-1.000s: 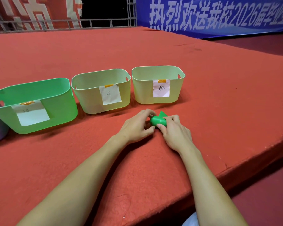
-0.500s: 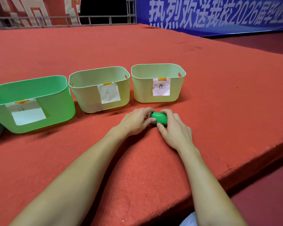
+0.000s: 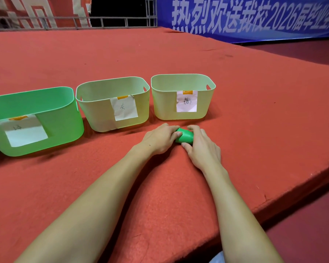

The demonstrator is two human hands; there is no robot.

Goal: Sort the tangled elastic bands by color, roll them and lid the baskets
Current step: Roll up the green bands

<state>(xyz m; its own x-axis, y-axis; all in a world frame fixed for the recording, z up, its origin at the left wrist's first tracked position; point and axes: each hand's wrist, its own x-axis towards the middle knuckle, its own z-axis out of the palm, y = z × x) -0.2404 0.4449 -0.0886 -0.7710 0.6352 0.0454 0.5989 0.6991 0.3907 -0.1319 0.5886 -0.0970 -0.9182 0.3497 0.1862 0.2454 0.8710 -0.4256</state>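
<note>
Gripping green roll (image 3: 184,137) — both hands, seemingly.

Behind my hands, 3 baskets in a row block the way fwd: green basket (image 3: 51,118) at left, middle basket (image 3: 103,112), right basket (image 3: 165,103), w/ narrow gaps between them. Red carpet (image 3: 254,111) to my right is open up to the platform edge (image 3: 273,202).
</note>
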